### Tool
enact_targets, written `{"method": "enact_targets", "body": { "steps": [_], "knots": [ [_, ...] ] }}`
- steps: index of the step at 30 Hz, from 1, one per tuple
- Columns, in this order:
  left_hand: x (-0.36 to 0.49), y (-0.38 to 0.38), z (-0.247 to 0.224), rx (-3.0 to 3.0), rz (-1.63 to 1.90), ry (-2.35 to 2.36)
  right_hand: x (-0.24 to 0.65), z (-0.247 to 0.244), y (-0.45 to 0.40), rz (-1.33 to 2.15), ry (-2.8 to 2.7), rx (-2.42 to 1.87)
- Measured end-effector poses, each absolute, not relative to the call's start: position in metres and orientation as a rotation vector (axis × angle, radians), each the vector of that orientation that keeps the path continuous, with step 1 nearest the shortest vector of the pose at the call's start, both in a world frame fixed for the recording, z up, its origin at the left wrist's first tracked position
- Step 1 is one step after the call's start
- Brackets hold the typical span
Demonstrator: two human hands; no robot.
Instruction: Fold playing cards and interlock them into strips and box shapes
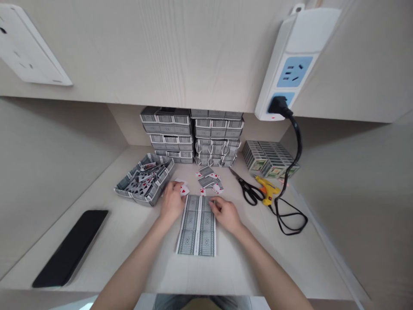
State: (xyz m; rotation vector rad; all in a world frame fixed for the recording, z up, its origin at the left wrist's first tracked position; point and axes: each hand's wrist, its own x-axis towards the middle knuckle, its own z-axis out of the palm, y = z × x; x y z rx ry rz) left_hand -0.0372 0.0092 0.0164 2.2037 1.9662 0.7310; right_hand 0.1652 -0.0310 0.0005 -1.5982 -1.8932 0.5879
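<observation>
Left hand was at loose cards, right hand curled at card panel's top corner; couldn't tell either grip. Light, flat pressure looked best.

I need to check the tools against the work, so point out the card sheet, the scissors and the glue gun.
Card sheet (198,225): head view, on its middle seam.
Scissors (242,183): head view, near where handles meet blades.
Glue gun (270,188): head view, on its yellow body.
</observation>
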Motion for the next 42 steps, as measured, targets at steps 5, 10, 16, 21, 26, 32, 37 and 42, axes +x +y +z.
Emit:
{"method": "enact_targets", "body": {
  "steps": [5, 10, 16, 21, 26, 32, 37, 42],
  "knots": [
    [-0.038, 0.010, 0.018, 2.201, 0.780, 1.957, 0.165, 0.002, -0.031, 0.589, -1.895, -1.598],
    [-0.039, 0.009, 0.022, 2.197, 0.821, 1.950, 0.166, -0.001, -0.031, 0.607, -1.864, -1.565],
    [-0.034, 0.005, 0.030, 2.256, 0.987, 1.881, 0.163, -0.005, -0.028, 0.904, -1.503, -1.403],
    [-0.019, -0.010, 0.038, 2.468, 1.094, 1.319, 0.158, 0.007, -0.031, 1.329, -1.209, -1.205],
    [-0.002, -0.026, 0.039, 2.590, 0.944, 0.982, 0.154, 0.011, -0.033, 1.412, -1.162, -1.148],
    [-0.002, -0.024, 0.039, 2.519, 0.897, 1.059, 0.159, 0.007, -0.029, 1.323, -1.139, -1.168],
    [-0.007, -0.019, 0.038, 2.401, 0.920, 1.143, 0.164, 0.013, -0.026, 1.280, -1.095, -1.167],
    [-0.008, -0.017, 0.037, 2.328, 0.933, 1.207, 0.168, 0.015, -0.024, 1.289, -0.998, -1.188]
  ]
}}
